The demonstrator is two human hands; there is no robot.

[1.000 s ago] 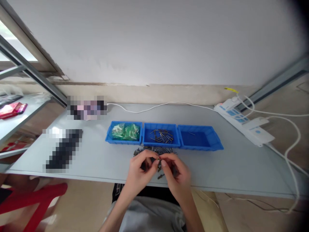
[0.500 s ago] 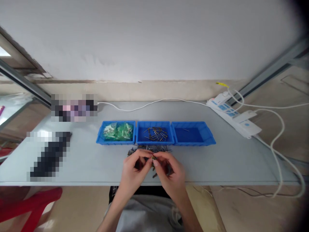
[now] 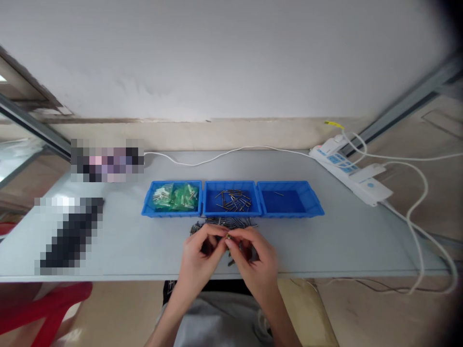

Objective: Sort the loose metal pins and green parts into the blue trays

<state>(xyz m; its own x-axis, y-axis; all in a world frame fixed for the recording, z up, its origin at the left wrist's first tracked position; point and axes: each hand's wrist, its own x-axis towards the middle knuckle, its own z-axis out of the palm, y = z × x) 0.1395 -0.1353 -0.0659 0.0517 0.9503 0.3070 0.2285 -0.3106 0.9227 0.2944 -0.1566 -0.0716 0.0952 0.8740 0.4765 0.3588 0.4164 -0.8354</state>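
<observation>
My left hand (image 3: pixel 200 253) and my right hand (image 3: pixel 257 255) meet above the front of the table, thumbs and forefingers pinched together. Between their fingertips is a small brass-coloured metal piece (image 3: pixel 228 236), mostly covered by the fingers. Just beyond the hands lies a pile of thin dark metal pins (image 3: pixel 235 222), partly hidden behind them. More brass-coloured pieces (image 3: pixel 231 261) show below the fingertips, between the hands. Thin metal rods lie in the middle blue bin (image 3: pixel 232 213).
The left blue bin (image 3: pixel 170 214) contains green bags of silvery pieces. A thin rod lies in the right blue bin (image 3: pixel 294 213). A white power strip (image 3: pixel 350 168) with cables is at the right. Blurred-out dark objects lie at the left. A red stool (image 3: pixel 50 308) stands below.
The view has shifted slightly. Both hands stay pinched together at nearly the same place, with the small metal piece turned a little between the fingertips.
</observation>
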